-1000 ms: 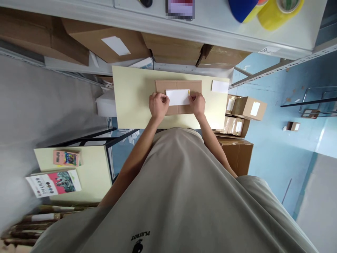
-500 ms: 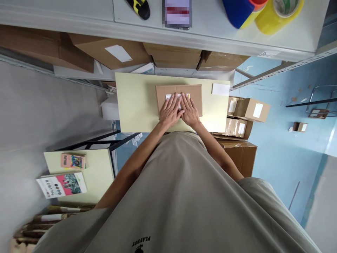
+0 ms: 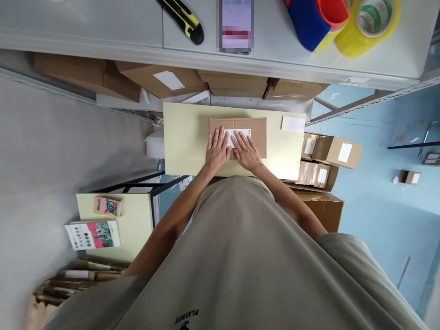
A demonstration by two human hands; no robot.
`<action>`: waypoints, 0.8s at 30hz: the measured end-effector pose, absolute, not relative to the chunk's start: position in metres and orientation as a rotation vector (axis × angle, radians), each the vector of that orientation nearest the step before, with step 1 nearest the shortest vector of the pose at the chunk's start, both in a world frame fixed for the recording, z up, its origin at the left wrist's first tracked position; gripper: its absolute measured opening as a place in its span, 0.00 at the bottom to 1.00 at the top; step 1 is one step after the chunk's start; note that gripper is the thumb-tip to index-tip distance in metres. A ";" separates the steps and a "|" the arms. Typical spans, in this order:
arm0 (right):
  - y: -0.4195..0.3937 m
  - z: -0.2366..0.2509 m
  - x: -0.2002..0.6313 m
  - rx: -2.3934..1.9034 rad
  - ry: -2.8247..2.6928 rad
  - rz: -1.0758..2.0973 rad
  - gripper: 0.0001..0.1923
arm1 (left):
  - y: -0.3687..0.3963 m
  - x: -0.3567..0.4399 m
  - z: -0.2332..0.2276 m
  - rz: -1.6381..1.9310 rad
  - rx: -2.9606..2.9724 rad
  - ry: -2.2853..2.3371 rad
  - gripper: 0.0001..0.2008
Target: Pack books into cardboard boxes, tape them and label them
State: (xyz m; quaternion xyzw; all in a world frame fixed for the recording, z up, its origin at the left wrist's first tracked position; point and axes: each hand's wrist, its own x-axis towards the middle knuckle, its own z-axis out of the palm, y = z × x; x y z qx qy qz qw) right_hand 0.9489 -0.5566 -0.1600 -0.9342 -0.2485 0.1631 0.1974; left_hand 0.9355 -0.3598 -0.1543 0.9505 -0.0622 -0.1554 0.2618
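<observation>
Cardboard box (image 3: 256, 133) lies flat on the table (image 3: 184, 137), long axis left-right. Left hand (image 3: 217, 150) and right hand (image 3: 246, 152) press flat, fingers spread, on its white label (image 3: 240, 135) (partly covered).

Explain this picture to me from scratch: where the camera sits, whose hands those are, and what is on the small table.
The camera sits on a person's head and looks down over their grey shirt, so both arms reach away from you. There is no machine. The left hand and right hand lie flat, fingers spread, on a white label atop a flat cardboard box. The box rests on a pale yellow table, with a loose white slip beside it. Neither hand grips anything. On the grey shelf above lie a utility knife and tape rolls.
</observation>
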 end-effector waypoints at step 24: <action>-0.655 -0.163 0.908 -2.508 -0.323 0.382 0.43 | -0.368 0.895 -0.166 -0.191 2.496 0.381 0.44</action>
